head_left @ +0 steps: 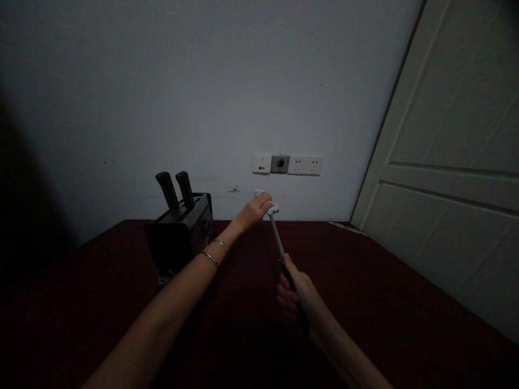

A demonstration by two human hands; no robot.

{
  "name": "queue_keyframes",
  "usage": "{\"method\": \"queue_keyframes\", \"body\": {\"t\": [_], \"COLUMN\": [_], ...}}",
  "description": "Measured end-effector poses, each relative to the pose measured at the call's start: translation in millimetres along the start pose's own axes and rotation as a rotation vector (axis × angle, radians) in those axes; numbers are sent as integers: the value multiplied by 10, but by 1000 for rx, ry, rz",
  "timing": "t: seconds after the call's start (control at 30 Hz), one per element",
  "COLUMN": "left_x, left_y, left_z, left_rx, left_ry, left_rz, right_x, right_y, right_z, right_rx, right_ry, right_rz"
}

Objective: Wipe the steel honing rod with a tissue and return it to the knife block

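Observation:
My right hand is wrapped round the black handle of a honing steel, its thin grey rod pointing up and away from me. A white cloth or tissue is bunched around the rod's far end. My left hand pinches that white piece against the rod; the tip itself is hidden. To the left of my left forearm stands a dark knife block. Two black-handled knives stick up from its top, blades out of sight inside.
The dark red table reaches back to a pale wall. Sockets and a switch are set low in that wall. A white panelled door slants along the right side. A flat strip lies near the table's back right corner.

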State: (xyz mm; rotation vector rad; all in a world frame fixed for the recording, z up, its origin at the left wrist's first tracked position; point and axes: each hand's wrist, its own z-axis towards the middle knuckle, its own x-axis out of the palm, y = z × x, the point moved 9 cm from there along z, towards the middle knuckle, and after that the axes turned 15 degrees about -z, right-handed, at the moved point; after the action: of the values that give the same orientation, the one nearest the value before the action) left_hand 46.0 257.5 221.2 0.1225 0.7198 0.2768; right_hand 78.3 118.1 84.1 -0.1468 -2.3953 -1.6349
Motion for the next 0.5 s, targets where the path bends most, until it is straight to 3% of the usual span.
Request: {"method": "queue_keyframes", "body": {"t": [0.37,0.5], "left_x": [-236,-274], "left_y": [-51,-203], "left_z": [207,221], "left_rx": [-226,-235], "left_ry": [-78,-83], "left_rz": [-379,-504], "right_x": [-16,-41], "right_y": [125,200], "right_z": [-59,-96], "right_rx": [-84,-147], "right_ry": [-28,-23], "right_rz": [-21,-22]}}
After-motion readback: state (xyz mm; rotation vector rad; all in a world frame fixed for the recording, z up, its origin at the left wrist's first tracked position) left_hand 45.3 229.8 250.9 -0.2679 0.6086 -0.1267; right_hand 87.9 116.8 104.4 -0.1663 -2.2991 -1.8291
